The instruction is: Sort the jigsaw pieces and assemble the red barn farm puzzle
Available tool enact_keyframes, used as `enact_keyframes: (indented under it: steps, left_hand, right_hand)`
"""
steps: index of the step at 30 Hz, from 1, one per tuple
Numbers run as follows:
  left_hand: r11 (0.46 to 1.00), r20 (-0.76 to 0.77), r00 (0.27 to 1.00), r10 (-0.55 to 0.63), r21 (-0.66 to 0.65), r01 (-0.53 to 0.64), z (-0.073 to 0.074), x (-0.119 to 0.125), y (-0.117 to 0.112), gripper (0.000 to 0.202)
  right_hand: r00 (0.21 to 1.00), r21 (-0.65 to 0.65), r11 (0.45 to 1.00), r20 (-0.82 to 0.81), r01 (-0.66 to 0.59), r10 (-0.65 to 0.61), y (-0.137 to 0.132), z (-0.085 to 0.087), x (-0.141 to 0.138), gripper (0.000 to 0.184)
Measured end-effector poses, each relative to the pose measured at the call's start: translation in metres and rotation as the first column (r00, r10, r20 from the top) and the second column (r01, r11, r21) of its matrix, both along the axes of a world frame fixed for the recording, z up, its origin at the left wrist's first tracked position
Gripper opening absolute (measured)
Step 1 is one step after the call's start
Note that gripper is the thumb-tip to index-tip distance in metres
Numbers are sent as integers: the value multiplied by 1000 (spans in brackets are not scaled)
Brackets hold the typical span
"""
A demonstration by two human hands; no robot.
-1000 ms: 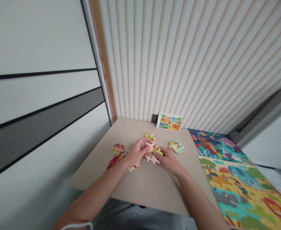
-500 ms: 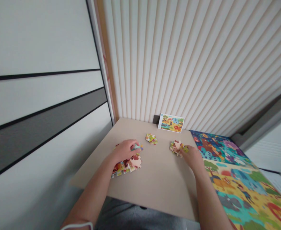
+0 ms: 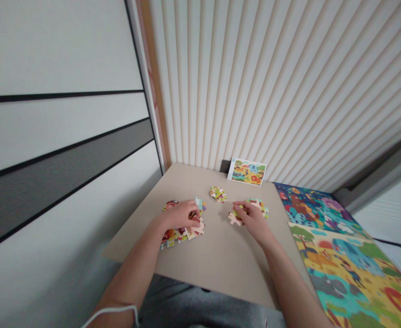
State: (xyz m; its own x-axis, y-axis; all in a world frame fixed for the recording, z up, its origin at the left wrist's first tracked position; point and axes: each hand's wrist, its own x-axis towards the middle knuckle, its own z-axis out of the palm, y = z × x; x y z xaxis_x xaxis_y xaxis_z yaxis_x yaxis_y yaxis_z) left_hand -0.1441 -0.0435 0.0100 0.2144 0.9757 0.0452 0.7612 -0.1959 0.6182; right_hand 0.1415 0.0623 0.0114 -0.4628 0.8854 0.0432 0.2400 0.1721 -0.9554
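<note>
My left hand [image 3: 183,214] is curled over a loose pile of jigsaw pieces [image 3: 187,233] at the left of the table. Its thumb and fingers are bent together among the pieces; what they pinch, if anything, is hidden. A light blue piece [image 3: 198,203] shows just past the fingers. Between thumb and fingers my right hand [image 3: 251,216] holds a jigsaw piece [image 3: 235,218], pinkish with some green beside it, low over the middle of the table. Behind that hand lies a small group of jigsaw pieces [image 3: 260,206], partly covered by it.
A small cluster of pieces [image 3: 218,194] lies farther back on the beige table [image 3: 217,264]. A picture card [image 3: 248,172] leans near the pleated wall. On the right are two colourful animal pictures, one dark blue [image 3: 323,209] and one yellow [image 3: 353,269].
My right hand has moved left with a jigsaw piece, away from the right group, uncovering part of it. My left hand stays at the pile, and its fingers have shifted off the light blue piece.
</note>
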Motion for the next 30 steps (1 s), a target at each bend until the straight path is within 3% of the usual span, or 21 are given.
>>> enact_keyframes:
  steps: [10, 16, 20, 22, 26, 30]
  left_hand:
    - [995, 195, 976, 96, 9, -99, 6, 11, 1, 29]
    - [987, 410, 900, 151, -14, -159, 9, 22, 1, 35]
    - [986, 551, 820, 155, -143, -91, 11, 29, 1, 36]
    - [988, 573, 807, 141, -128, -82, 12, 29, 1, 35]
    - [963, 456, 872, 178, 103, -250, 14, 19, 4, 30]
    - [876, 91, 917, 387, 273, -397, 9, 7, 8, 24]
  right_hand:
    - [958, -220, 941, -192, -256, 215, -23, 2, -17, 49]
    - [951, -177, 950, -221, -258, 217, -27, -11, -27, 43]
    - [936, -175, 939, -250, -297, 249, -32, -19, -37, 46]
    - [929, -159, 941, -273, -298, 248, -33, -21, -41, 47]
    - [968, -12, 995, -234, -102, 96, -20, -18, -48, 49]
    - [995, 249, 964, -18, 96, -94, 6, -16, -51, 47]
